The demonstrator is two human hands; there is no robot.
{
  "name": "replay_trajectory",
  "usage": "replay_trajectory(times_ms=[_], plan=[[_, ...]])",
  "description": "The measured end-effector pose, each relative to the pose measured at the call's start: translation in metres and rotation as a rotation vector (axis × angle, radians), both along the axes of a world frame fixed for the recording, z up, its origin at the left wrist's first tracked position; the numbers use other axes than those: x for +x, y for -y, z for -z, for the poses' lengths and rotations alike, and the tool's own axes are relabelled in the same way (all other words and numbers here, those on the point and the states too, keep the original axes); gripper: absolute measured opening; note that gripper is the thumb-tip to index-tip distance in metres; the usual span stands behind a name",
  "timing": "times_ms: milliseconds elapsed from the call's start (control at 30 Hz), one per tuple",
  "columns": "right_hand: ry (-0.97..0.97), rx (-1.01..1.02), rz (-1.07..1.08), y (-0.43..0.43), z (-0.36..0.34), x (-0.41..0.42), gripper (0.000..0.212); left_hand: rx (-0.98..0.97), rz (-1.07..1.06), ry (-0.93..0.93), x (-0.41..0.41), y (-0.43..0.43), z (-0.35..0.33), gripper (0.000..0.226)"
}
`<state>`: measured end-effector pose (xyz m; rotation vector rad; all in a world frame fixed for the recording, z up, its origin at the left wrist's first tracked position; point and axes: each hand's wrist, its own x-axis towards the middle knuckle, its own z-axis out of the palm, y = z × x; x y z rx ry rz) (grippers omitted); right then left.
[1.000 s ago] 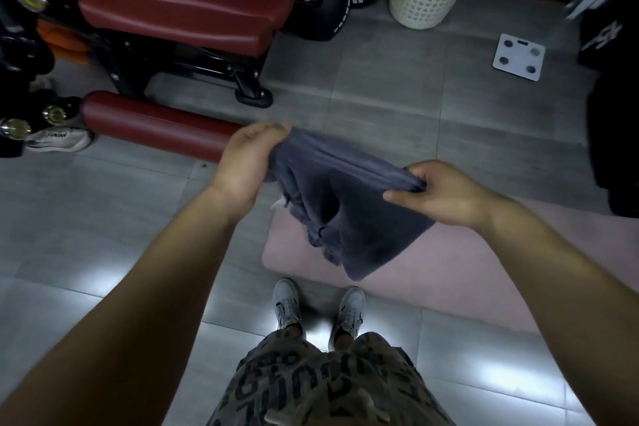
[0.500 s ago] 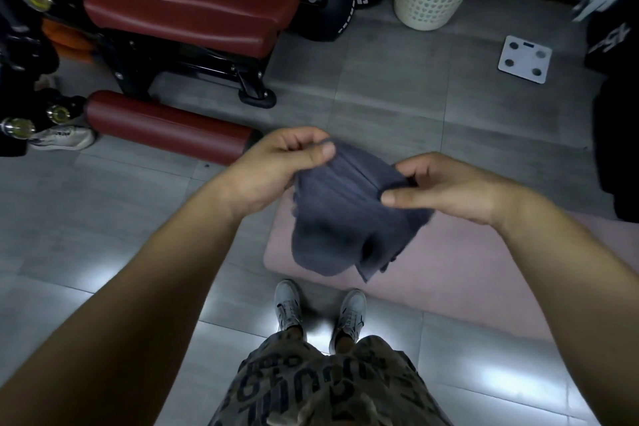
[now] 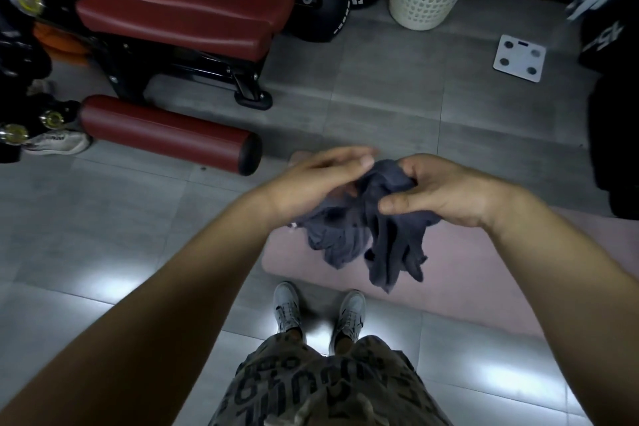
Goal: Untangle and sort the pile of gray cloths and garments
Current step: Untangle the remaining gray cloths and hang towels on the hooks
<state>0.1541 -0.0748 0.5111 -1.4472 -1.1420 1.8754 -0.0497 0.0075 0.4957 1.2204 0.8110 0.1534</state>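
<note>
The gray cloth (image 3: 373, 235) hangs bunched in the air above the left end of the pink mat (image 3: 484, 270), loose ends drooping toward it. The right hand (image 3: 446, 190) clamps the top, thumb across the folds. The left hand (image 3: 321, 183) lies touching the bunch on its other side, fingers fairly straight. I cannot tell whether it pinches underneath. The cloth's length runs down from both hands, so opening it likely means drawing them apart along the mat.
</note>
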Motion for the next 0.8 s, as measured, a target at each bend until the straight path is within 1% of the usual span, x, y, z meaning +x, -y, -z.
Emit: replay_trajectory(times_ms=[33,67,133,167,233,267,333,367,400,433,467,500,533,567,600,633,700,733,800], plan=[[-0.042,-0.02,-0.005,-0.002,-0.003,-0.001,0.029,0.049,0.056,-0.011,0.004,-0.001,0.001,0.034],[-0.073,-0.036,0.001,-0.003,-0.002,0.0,0.031,0.119,0.087,-0.032,0.007,-0.002,0.002,0.033],[-0.09,-0.052,0.007,-0.001,-0.005,0.001,0.028,0.215,0.08,-0.054,0.007,-0.006,0.006,0.043],[-0.076,-0.057,0.0,0.001,-0.008,0.002,0.023,0.219,0.035,-0.02,0.006,-0.007,0.008,0.041],[0.029,-0.096,-0.049,0.005,-0.012,0.006,0.016,0.127,-0.123,0.125,0.001,-0.012,0.008,0.024],[0.123,-0.117,-0.099,0.007,-0.012,0.01,0.015,0.059,-0.222,0.199,-0.001,-0.014,0.007,0.02],[0.359,-0.135,-0.179,0.01,-0.009,0.021,0.019,-0.041,-0.471,0.283,-0.007,-0.02,0.004,0.022],[0.417,-0.138,-0.181,0.012,-0.008,0.025,0.019,-0.057,-0.58,0.268,-0.01,-0.023,0.004,0.025],[0.417,-0.138,-0.148,0.013,-0.005,0.028,0.018,-0.023,-0.65,0.196,-0.012,-0.025,0.007,0.029],[0.385,-0.123,-0.095,0.016,-0.005,0.029,0.016,0.075,-0.654,0.061,-0.014,-0.024,0.01,0.033],[0.339,-0.097,-0.016,0.017,-0.003,0.029,0.015,0.2,-0.595,-0.1,-0.017,-0.023,0.016,0.033],[0.268,-0.069,0.087,0.019,-0.002,0.028,0.018,0.305,-0.497,-0.226,-0.017,-0.02,0.019,0.027],[0.167,-0.057,0.216,0.019,0.0,0.025,0.023,0.345,-0.397,-0.279,-0.016,-0.016,0.019,0.013],[0.055,-0.066,0.345,0.019,0.0,0.021,0.028,0.314,-0.315,-0.254,-0.014,-0.011,0.015,0.007],[-0.035,-0.084,0.445,0.017,0.0,0.017,0.031,0.255,-0.245,-0.173,-0.011,-0.005,0.012,0.024],[-0.09,-0.1,0.499,0.014,0.0,0.012,0.032,0.161,-0.19,-0.056,-0.007,-0.001,0.01,0.036],[-0.103,-0.131,0.496,0.009,-0.002,0.001,0.032,0.076,-0.084,0.036,0.003,0.007,0.004,0.046],[-0.103,-0.144,0.488,0.008,-0.003,-0.004,0.034,0.08,-0.037,0.032,0.006,0.009,0.002,0.048],[-0.149,-0.177,0.515,0.007,-0.005,-0.01,0.041,0.05,-0.03,0.02,0.011,0.013,0.001,0.052]])
